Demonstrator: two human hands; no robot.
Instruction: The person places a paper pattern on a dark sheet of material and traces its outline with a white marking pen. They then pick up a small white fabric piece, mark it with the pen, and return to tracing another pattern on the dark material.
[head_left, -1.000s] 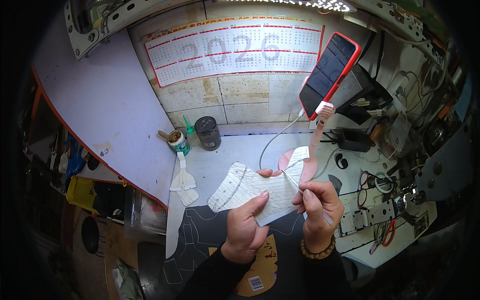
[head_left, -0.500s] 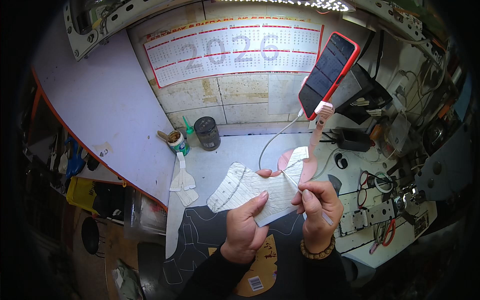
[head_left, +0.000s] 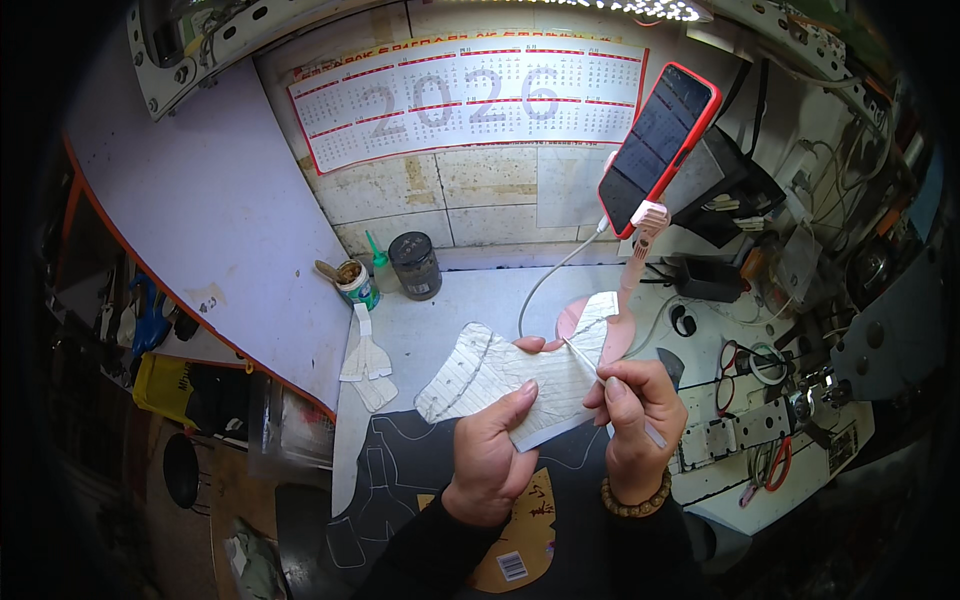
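Observation:
A shoe-upper-shaped piece covered in creased white tape (head_left: 555,395) is held up over the table. My left hand (head_left: 490,455) grips its lower edge, thumb on top and a fingertip showing at its upper edge. My right hand (head_left: 640,425) pinches a slim, pointed, pen-like white tool (head_left: 583,358). Its tip rests on or very close to the piece, near the narrower right-hand arm. Smaller white cut pieces (head_left: 368,362) lie on the table to the left. Below my hands is a black sheet (head_left: 390,530) with pale shape outlines, and a yellow-brown card (head_left: 525,545) on it.
A pink stand (head_left: 636,265) holds a red-cased phone (head_left: 655,150). At the back left are a dark jar (head_left: 415,266), a green-tipped bottle (head_left: 376,252) and an open pot (head_left: 358,285). Red-handled scissors (head_left: 778,465) lie right, near a sewing machine part (head_left: 765,425).

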